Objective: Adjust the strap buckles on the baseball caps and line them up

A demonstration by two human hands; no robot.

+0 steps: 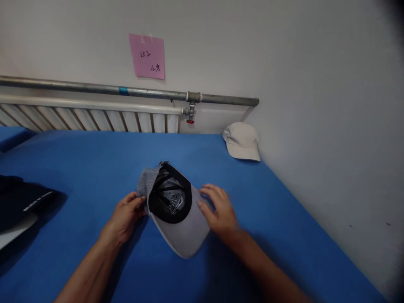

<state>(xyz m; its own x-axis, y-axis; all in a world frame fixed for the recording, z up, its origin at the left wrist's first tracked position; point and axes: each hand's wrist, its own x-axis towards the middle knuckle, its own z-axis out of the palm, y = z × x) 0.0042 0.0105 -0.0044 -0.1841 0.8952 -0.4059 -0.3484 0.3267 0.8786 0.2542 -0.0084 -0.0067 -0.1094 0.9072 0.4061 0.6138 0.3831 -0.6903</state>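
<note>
A grey-blue baseball cap is held tilted above the blue surface, its inside facing me. Its black sweatband and stitched lettering show in the hollow, and the brim points down to the right. My left hand pinches the cap's edge on the left side, thumb in front and the other fingers partly hidden behind. At the brim's right edge is my right hand, its thumb and fingers apart and slightly blurred. Its fingertips overlap the brim, and I cannot tell how firmly they touch it.
A pale cap sits at the far right corner of the blue-covered table. Dark headwear with a white stripe lies at the left. Behind stand a radiator, a metal pipe and a wall with a pink note.
</note>
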